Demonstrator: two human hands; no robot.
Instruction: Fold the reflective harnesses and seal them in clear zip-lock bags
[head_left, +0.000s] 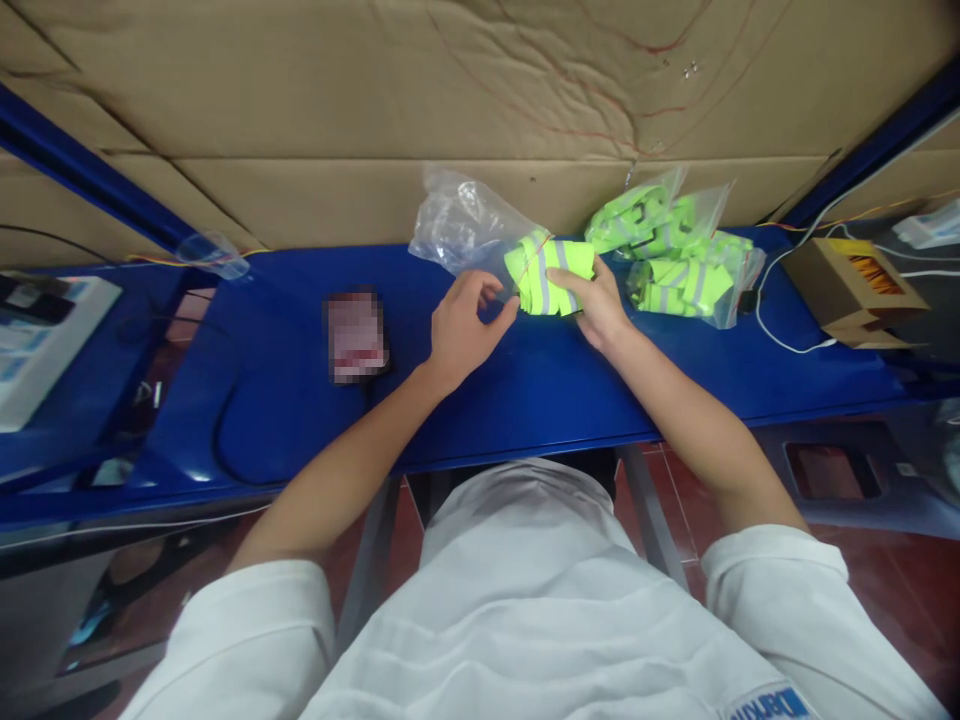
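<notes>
Folded yellow-green cloth with grey reflective stripes is held in my right hand, the thumb on top of it. My left hand is just left of the cloth, its fingers curved and apart with nothing between them. Behind my left hand lies a crumpled clear plastic bag, which reaches to the cloth's back edge. To the right of my right hand, several clear bags hold similar yellow-green striped pieces.
The blue table bears a blurred-out flat object on the left. An open cardboard box and a white cable stand at the right. A cardboard wall rises behind. Another blue surface with a white box is far left.
</notes>
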